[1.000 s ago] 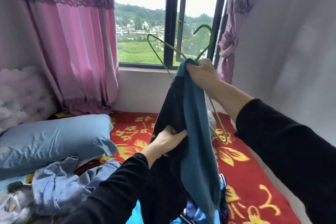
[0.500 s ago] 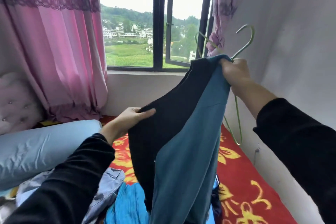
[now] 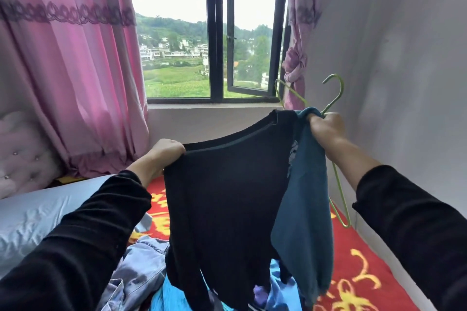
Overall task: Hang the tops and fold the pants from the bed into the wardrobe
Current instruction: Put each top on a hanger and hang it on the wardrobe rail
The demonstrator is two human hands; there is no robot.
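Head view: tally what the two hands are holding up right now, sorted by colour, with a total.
Black: 1, the black top, pinched at one shoulder by the left hand and at the other by the right hand.
Teal: 1, the teal garment, bunched in the right hand.
Green: 1, the wire hanger, also in the right hand.
Total: 3

Light source: daylight through the window (image 3: 214,33), straight ahead.
Sky: blown out to plain white; hillside below keeps its colour.
Room brightness: moderate, even; no hard shadows.
Wall (image 3: 404,58): soft grey shading, faint blotchy patches.
Black top (image 3: 222,197): backlit, nearly without fold detail.
Sleeves (image 3: 75,247): dark, little texture.
Edge distortion: wide-angle bowing; curtain (image 3: 63,70) and window frame lean.
Sharpness: slightly soft throughout; compression smearing in fabric.
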